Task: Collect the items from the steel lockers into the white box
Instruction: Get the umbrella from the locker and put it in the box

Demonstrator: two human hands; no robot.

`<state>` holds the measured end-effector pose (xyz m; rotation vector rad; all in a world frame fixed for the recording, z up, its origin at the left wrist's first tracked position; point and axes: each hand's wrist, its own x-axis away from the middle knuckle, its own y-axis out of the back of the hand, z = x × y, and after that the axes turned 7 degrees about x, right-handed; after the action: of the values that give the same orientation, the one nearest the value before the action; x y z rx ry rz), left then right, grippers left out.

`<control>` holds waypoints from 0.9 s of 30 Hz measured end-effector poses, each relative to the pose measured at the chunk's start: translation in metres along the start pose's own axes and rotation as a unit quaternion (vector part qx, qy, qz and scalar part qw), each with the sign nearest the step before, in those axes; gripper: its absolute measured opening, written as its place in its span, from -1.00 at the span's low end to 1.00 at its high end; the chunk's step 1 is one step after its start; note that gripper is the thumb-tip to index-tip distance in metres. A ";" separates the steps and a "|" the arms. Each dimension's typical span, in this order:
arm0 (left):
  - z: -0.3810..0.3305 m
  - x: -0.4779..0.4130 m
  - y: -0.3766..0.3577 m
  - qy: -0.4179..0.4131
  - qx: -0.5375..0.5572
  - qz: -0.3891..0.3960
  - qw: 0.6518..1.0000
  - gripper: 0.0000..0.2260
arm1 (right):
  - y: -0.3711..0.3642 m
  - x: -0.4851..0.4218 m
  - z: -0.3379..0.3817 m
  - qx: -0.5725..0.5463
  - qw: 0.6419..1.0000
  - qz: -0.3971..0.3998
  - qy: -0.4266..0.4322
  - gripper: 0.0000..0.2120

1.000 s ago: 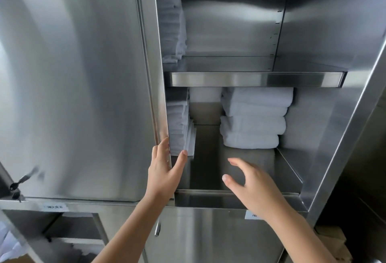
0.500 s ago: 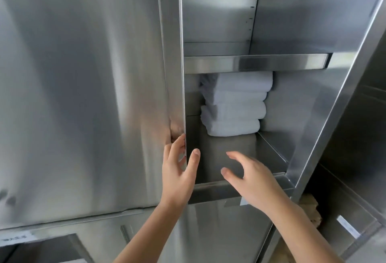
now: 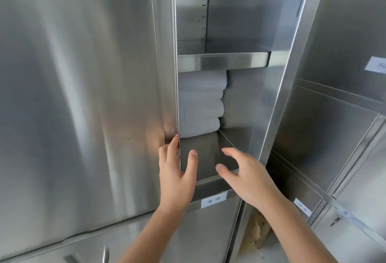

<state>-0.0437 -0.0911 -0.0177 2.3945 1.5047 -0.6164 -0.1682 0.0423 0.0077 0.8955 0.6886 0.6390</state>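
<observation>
- Your left hand is on the free edge of the steel locker door: fingers on the door's outer face, thumb wrapped round to the inner side, near the door's lower corner. Loose clamp on the door edge, nothing else in it.
- Your right hand hovers over the front lip of the lower shelf, fingers spread and curled, thumb out. It's holding nothing and isn't touching the towels.
- The task item, a stack of folded white towels, sits at the back left of the lower shelf, above and beyond both hands. The door edge hides its left part. It's well apart from your right hand and closer to your left fingertips, but separated from them by the door.
- Count: four folded rolls visible in the stack, one stack in view. The top one sits right up under the upper shelf.
- The part of the upper compartment in view shows bare steel only.
- Labels: a white tag on the frame under the lower shelf reads "浴巾". Three more white tags on the lockers at right, and one lower right; text is too blurred or cut off to read.
- The white box isn't in this view.
</observation>
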 end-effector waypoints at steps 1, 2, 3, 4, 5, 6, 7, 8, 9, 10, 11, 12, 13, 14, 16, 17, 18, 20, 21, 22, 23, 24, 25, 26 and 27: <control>0.000 0.000 -0.009 0.003 0.000 -0.004 1.000 -0.50 | 0.004 -0.001 -0.009 0.000 1.000 -0.001 -0.002 -0.46; -0.001 0.000 -0.018 0.006 0.002 -0.010 1.000 -0.51 | 0.007 -0.003 -0.018 -0.001 1.000 -0.003 -0.002 -0.46; -0.002 0.000 -0.027 0.008 0.006 -0.015 1.000 -0.53 | 0.011 -0.005 -0.027 0.000 1.000 -0.003 -0.002 -0.46; -0.002 0.001 -0.035 0.008 0.009 -0.020 1.000 -0.55 | 0.014 -0.007 -0.036 0.002 1.000 -0.004 -0.002 -0.46; -0.003 0.001 -0.044 0.007 0.009 -0.025 1.000 -0.57 | 0.017 -0.009 -0.046 0.004 1.000 -0.004 -0.001 -0.46; -0.003 0.001 -0.052 0.005 0.007 -0.030 1.000 -0.60 | 0.020 -0.012 -0.054 0.004 1.000 -0.004 0.000 -0.46; -0.003 0.001 -0.060 0.004 0.004 -0.036 0.999 -0.62 | 0.022 -0.014 -0.063 0.003 1.000 -0.003 0.000 -0.46; -0.003 0.001 -0.068 0.004 0.000 -0.043 0.999 -0.63 | 0.025 -0.016 -0.071 0.000 1.000 -0.002 0.000 -0.46; -0.004 0.001 -0.075 0.006 -0.003 -0.048 0.999 -0.64 | 0.026 -0.018 -0.078 -0.003 1.000 -0.003 0.000 -0.46; -0.004 0.001 -0.082 0.009 -0.004 -0.054 0.998 -0.65 | 0.027 -0.021 -0.084 -0.007 1.000 -0.004 0.001 -0.46; -0.004 0.001 -0.090 0.012 -0.004 -0.060 0.998 -0.66 | 0.030 -0.023 -0.092 -0.011 1.000 -0.006 0.002 -0.46; -0.005 0.001 -0.098 0.014 -0.003 -0.066 0.998 -0.66 | 0.032 -0.025 -0.098 -0.015 1.000 -0.006 0.004 -0.46; -0.005 0.001 -0.105 0.016 -0.003 -0.072 0.997 -0.67 | 0.034 -0.027 -0.105 -0.019 1.000 -0.006 0.006 -0.46; -0.005 0.001 -0.112 0.017 -0.004 -0.077 0.997 -0.68 | 0.037 -0.029 -0.112 -0.022 1.000 -0.004 0.008 -0.45; -0.005 0.000 -0.124 0.018 -0.011 -0.087 0.996 -0.70 | 0.042 -0.032 -0.126 -0.024 1.000 0.000 0.012 -0.45; -0.005 -0.001 -0.129 0.019 -0.014 -0.092 0.995 -0.71 | 0.045 -0.033 -0.132 -0.023 1.000 0.002 0.014 -0.44; -0.005 -0.001 -0.134 0.020 -0.015 -0.097 0.995 -0.73 | 0.047 -0.034 -0.137 -0.022 1.000 0.005 0.015 -0.44; -0.006 -0.001 -0.142 0.016 -0.019 -0.105 0.994 -0.76 | 0.052 -0.034 -0.146 -0.020 1.000 0.010 0.018 -0.44; -0.006 -0.002 -0.145 0.014 -0.019 -0.109 0.994 -0.77 | 0.054 -0.035 -0.150 -0.019 1.000 0.011 0.021 -0.44; -0.007 -0.002 -0.148 0.014 -0.018 -0.113 0.993 -0.78 | 0.055 -0.035 -0.153 -0.018 0.999 0.011 0.024 -0.45; -0.008 -0.002 -0.151 0.017 -0.015 -0.116 0.993 -0.78 | 0.056 -0.035 -0.156 -0.018 0.999 0.011 0.027 -0.45; -0.009 -0.002 -0.153 0.021 -0.009 -0.119 0.993 -0.78 | 0.057 -0.035 -0.160 -0.018 0.999 0.010 0.030 -0.45; -0.009 -0.002 -0.156 0.026 -0.003 -0.119 0.993 -0.79 | 0.058 -0.035 -0.163 -0.019 0.999 0.010 0.032 -0.45; -0.010 -0.001 -0.158 0.029 0.000 -0.118 0.993 -0.79 | 0.058 -0.035 -0.166 -0.020 0.999 0.010 0.033 -0.45; -0.010 -0.001 -0.161 0.029 0.000 -0.115 0.993 -0.78 | 0.059 -0.035 -0.168 -0.021 0.999 0.011 0.034 -0.45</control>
<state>-0.1866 -0.0170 -0.0057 2.2744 1.8217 -0.5989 -0.3297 0.1240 -0.0078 0.8478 0.7238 0.7037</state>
